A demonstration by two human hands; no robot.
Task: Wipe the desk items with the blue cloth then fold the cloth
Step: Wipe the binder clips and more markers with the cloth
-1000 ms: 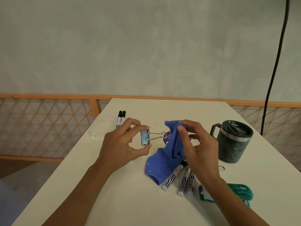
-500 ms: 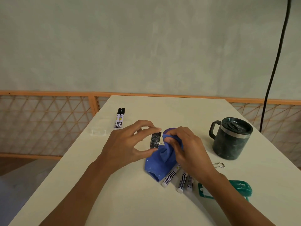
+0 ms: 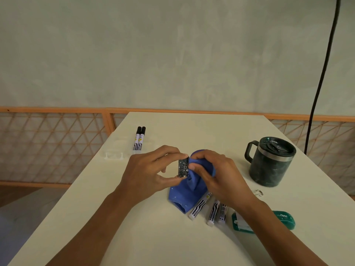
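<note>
My left hand (image 3: 151, 173) pinches a speckled black binder clip (image 3: 182, 168) between thumb and fingers above the middle of the cream desk (image 3: 134, 217). My right hand (image 3: 221, 177) grips the blue cloth (image 3: 184, 194) and presses a bunched part of it against the clip's right side. The cloth's lower end trails onto the desk. The clip's wire handles are hidden under the cloth.
Three white markers (image 3: 209, 208) lie under my right wrist, two more markers (image 3: 139, 139) at the back left. A dark green mug (image 3: 272, 162) stands at the right, a green stapler (image 3: 282, 219) and a small wire clip (image 3: 258, 192) near it. A clear plastic piece (image 3: 113, 155) sits by the left edge.
My right hand brought the cloth over the clip's wire handles and now presses it against the clip body. Both hands sank a little toward the desk.
</note>
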